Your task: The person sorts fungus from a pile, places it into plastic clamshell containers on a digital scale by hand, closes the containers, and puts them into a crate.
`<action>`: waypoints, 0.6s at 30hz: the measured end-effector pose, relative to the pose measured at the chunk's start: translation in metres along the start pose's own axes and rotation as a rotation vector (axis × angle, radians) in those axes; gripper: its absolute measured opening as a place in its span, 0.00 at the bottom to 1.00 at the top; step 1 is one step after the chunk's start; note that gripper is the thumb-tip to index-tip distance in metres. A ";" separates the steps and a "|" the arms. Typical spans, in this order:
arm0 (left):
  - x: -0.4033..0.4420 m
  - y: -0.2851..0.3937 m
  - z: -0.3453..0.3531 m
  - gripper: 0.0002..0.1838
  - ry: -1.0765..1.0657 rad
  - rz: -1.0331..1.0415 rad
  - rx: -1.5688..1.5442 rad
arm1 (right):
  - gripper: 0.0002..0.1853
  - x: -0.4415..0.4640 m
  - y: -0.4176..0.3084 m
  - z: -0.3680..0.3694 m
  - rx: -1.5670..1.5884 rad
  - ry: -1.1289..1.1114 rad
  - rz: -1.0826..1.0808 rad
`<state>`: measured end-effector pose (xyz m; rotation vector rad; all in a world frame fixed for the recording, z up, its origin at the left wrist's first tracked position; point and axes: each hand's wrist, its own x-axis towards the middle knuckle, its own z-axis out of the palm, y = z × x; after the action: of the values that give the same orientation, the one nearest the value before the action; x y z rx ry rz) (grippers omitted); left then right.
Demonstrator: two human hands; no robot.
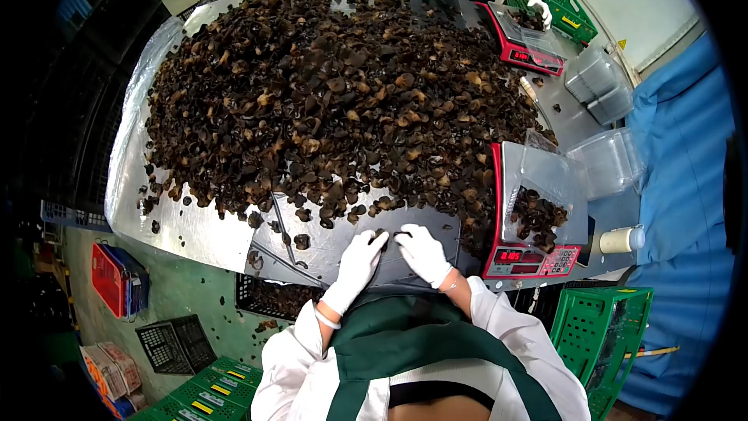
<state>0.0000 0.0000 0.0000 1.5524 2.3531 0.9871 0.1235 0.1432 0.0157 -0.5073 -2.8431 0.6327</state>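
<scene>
A large heap of dark brown wood ear mushrooms (312, 101) covers most of the metal table (210, 238). My left hand (361, 259), in a white glove, is at the near edge with its fingers closed on a small dark mushroom piece (380, 237). Close beside it, my gloved right hand (425, 254) pinches another dark piece (400, 235) between thumb and fingers. To the right stands a red digital scale (499, 265), reading about 0.105. On its plate, a clear plastic tray holds a small pile of mushrooms (538, 218).
Stacked clear trays (608, 164) sit beyond my scale. Across the table, a co-worker's gloved hand (538, 8) is at a second red scale (530, 58). A white-handled tool (528, 90) and a lidded cup (621, 240) lie at the right. Green crates (600, 343) stand below.
</scene>
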 end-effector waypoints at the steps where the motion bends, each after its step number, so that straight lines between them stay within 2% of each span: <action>1: -0.006 0.000 0.001 0.23 -0.001 0.003 -0.013 | 0.09 -0.003 0.007 -0.002 0.038 0.062 0.034; 2: -0.009 -0.001 0.003 0.23 -0.002 0.005 -0.027 | 0.10 -0.006 0.015 -0.005 0.180 0.145 0.026; 3: -0.015 -0.019 -0.025 0.23 -0.023 0.003 0.008 | 0.11 0.008 -0.006 0.007 0.394 0.168 0.101; 6: -0.012 -0.015 -0.031 0.22 -0.031 -0.091 -0.057 | 0.12 0.028 0.003 -0.012 0.584 0.234 0.146; 9: -0.008 -0.018 -0.031 0.21 -0.088 -0.094 -0.027 | 0.13 0.068 0.013 -0.030 0.399 0.282 0.085; 11: -0.007 -0.019 -0.036 0.18 -0.087 -0.054 -0.017 | 0.13 0.096 0.017 -0.023 0.148 0.276 0.114; 13: -0.004 -0.023 -0.039 0.16 -0.082 0.035 -0.037 | 0.20 0.113 0.011 -0.014 -0.043 0.174 0.118; 15: -0.006 -0.027 -0.041 0.14 -0.077 0.035 -0.071 | 0.20 0.114 0.002 -0.005 -0.102 0.016 0.074; 17: -0.012 -0.042 -0.040 0.14 -0.043 -0.039 -0.294 | 0.16 0.101 0.000 0.008 0.013 0.005 -0.090; 18: -0.020 -0.042 -0.040 0.15 -0.038 -0.172 -0.463 | 0.14 0.087 -0.002 0.006 0.075 -0.024 -0.100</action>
<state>-0.0415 -0.0453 0.0015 1.1625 1.9985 1.3248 0.0411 0.1715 0.0201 -0.3448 -2.8335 0.7284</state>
